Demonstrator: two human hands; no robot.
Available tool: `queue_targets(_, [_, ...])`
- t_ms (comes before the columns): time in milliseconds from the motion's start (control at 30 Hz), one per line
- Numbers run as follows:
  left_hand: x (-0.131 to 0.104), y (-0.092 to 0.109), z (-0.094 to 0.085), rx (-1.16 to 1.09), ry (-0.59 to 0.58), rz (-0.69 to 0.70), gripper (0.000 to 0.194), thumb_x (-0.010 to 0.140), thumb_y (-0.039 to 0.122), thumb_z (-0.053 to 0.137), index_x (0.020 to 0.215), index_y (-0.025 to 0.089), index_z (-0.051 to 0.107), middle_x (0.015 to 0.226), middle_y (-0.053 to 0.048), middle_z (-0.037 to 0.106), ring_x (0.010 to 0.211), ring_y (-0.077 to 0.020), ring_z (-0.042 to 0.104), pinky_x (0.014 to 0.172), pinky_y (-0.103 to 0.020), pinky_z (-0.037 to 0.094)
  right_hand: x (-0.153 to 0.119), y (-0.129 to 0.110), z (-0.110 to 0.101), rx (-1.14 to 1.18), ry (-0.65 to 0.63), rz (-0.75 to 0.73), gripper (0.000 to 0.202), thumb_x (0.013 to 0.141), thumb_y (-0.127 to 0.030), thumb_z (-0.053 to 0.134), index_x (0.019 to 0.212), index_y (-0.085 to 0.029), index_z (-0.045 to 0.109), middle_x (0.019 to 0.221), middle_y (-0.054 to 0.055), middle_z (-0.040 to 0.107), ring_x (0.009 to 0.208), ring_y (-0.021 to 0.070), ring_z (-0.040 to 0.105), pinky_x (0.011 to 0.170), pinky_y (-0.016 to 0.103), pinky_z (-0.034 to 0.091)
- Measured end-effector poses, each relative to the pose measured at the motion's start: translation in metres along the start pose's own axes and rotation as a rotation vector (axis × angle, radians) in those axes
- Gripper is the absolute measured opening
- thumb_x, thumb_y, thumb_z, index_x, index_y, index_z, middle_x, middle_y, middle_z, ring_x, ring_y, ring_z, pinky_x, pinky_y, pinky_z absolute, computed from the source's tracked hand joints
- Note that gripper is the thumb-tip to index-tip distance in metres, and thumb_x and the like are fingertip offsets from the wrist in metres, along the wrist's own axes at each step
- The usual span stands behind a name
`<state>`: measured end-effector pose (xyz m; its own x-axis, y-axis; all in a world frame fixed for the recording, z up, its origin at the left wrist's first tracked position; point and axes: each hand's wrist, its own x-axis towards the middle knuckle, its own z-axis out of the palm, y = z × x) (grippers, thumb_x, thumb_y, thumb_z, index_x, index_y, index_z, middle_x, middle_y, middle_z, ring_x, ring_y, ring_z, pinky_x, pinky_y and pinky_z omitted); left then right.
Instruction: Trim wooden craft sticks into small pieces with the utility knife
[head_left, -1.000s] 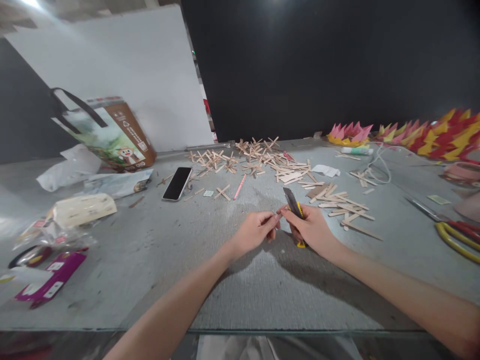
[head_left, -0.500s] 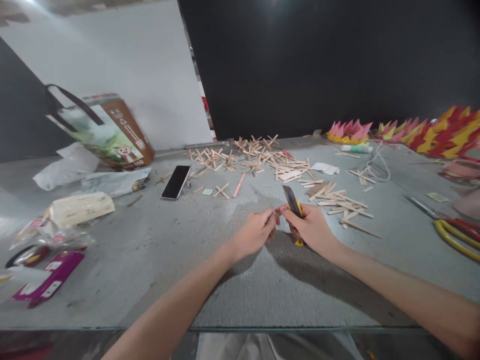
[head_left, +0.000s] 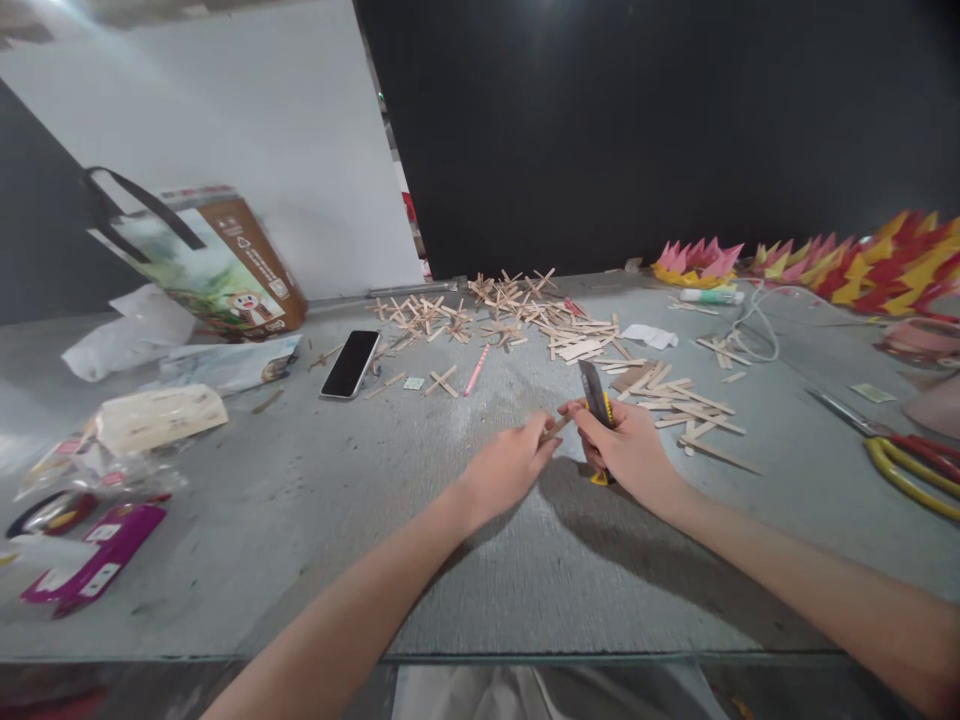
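Observation:
Between my hands is a short wooden stick, tilted up to the right. My left hand pinches its lower end. The fingertips of my right hand touch the upper end, and the same hand holds a black and yellow utility knife with its dark end pointing up and away. The fingers under the knife are partly hidden. Beyond my hands lie a pink striped stick, a crossed pair of sticks and a pile of loose wooden sticks.
On the left are a phone, a printed bag, plastic packets and a purple package. Star-shaped stick pieces lie at the back. At the right are scissors, a white cord, tape and folded paper pieces.
My hands have moved slightly apart, and the stick between them now shows. The knife has shifted a little to the right.

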<state>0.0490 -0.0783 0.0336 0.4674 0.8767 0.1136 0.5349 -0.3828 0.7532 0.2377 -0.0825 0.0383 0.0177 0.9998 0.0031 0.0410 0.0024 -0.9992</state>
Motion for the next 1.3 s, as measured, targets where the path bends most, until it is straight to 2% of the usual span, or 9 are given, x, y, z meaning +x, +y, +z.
queue_targets(100, [0.002, 0.0, 0.002, -0.091, 0.047, -0.003, 0.029, 0.108, 0.038, 0.036, 0.115, 0.022, 0.059, 0.071, 0.002, 0.058, 0.061, -0.0149, 0.053, 0.061, -0.026, 0.038, 0.001, -0.003, -0.002, 0.076, -0.015, -0.04, 0.041, 0.088, -0.057, 0.073, 0.1, -0.018, 0.066, 0.054, -0.01, 0.04, 0.038, 0.0073, 0.038, 0.037, 0.021, 0.031])
queue_targets(267, [0.005, 0.001, 0.002, -0.397, 0.247, -0.076, 0.034, 0.109, 0.052, 0.035, 0.108, 0.023, 0.05, 0.062, 0.007, 0.048, 0.049, -0.0105, 0.044, 0.051, -0.022, 0.035, -0.002, -0.011, -0.011, 0.12, -0.074, -0.134, 0.033, 0.1, -0.054, 0.058, 0.12, -0.029, 0.052, 0.064, -0.01, 0.044, 0.039, 0.0078, 0.036, 0.039, 0.021, 0.028])
queue_targets(433, [0.007, 0.0, -0.003, -0.538, 0.346, 0.004, 0.034, 0.108, 0.055, 0.036, 0.114, 0.023, 0.045, 0.064, 0.009, 0.044, 0.046, -0.0089, 0.042, 0.05, -0.022, 0.038, -0.009, -0.011, -0.017, -0.32, -0.209, -0.347, 0.032, 0.111, -0.048, 0.036, 0.133, -0.029, 0.048, 0.07, -0.005, 0.049, 0.053, 0.0137, 0.045, 0.05, 0.026, 0.037])
queue_targets(567, [0.009, -0.002, -0.003, -0.568, 0.365, 0.022, 0.034, 0.109, 0.052, 0.038, 0.125, 0.022, 0.044, 0.066, 0.008, 0.046, 0.047, -0.0092, 0.043, 0.048, -0.022, 0.039, -0.009, -0.01, -0.019, -0.69, -0.266, -0.541, 0.035, 0.112, -0.041, 0.037, 0.14, -0.027, 0.052, 0.09, 0.004, 0.065, 0.064, 0.0162, 0.057, 0.062, 0.03, 0.044])
queue_targets(667, [0.01, -0.005, -0.001, -0.583, 0.371, 0.031, 0.032, 0.109, 0.048, 0.04, 0.127, 0.022, 0.043, 0.068, 0.008, 0.047, 0.047, -0.0088, 0.043, 0.047, -0.022, 0.039, -0.008, -0.011, -0.019, -0.791, -0.247, -0.671, 0.037, 0.111, -0.039, 0.041, 0.142, -0.026, 0.056, 0.106, 0.008, 0.068, 0.068, 0.0155, 0.06, 0.064, 0.029, 0.044])
queue_targets(800, [0.01, -0.009, 0.0, -0.564, 0.372, 0.028, 0.03, 0.109, 0.045, 0.041, 0.129, 0.023, 0.043, 0.069, 0.008, 0.047, 0.047, -0.0082, 0.043, 0.048, -0.021, 0.038, -0.006, -0.011, -0.022, -0.851, -0.217, -0.77, 0.039, 0.111, -0.038, 0.044, 0.145, -0.025, 0.058, 0.104, 0.009, 0.069, 0.067, 0.0151, 0.061, 0.061, 0.028, 0.043])
queue_targets(967, [0.007, -0.009, -0.001, -0.473, 0.34, 0.018, 0.033, 0.109, 0.044, 0.037, 0.134, 0.023, 0.042, 0.066, 0.009, 0.048, 0.048, -0.0088, 0.044, 0.051, -0.021, 0.038, -0.008, -0.012, -0.022, -0.716, -0.195, -0.642, 0.041, 0.111, -0.04, 0.041, 0.144, -0.026, 0.061, 0.101, 0.009, 0.073, 0.062, 0.0155, 0.062, 0.063, 0.029, 0.05])
queue_targets(1100, [0.002, -0.004, -0.003, -0.339, 0.32, -0.003, 0.036, 0.11, 0.045, 0.035, 0.137, 0.023, 0.044, 0.066, 0.007, 0.05, 0.051, -0.0092, 0.046, 0.056, -0.021, 0.039, -0.012, -0.014, -0.019, -0.514, -0.256, -0.435, 0.045, 0.11, -0.043, 0.038, 0.149, -0.032, 0.058, 0.088, 0.003, 0.071, 0.047, 0.0107, 0.055, 0.049, 0.025, 0.05])
queue_targets(1300, [-0.002, 0.001, -0.006, -0.194, 0.314, -0.026, 0.04, 0.111, 0.043, 0.033, 0.142, 0.021, 0.045, 0.064, 0.007, 0.05, 0.05, -0.0099, 0.044, 0.058, -0.023, 0.037, -0.014, -0.014, -0.018, -0.394, -0.295, -0.343, 0.048, 0.109, -0.045, 0.041, 0.153, -0.033, 0.055, 0.091, 0.003, 0.067, 0.047, 0.0078, 0.056, 0.038, 0.019, 0.049])
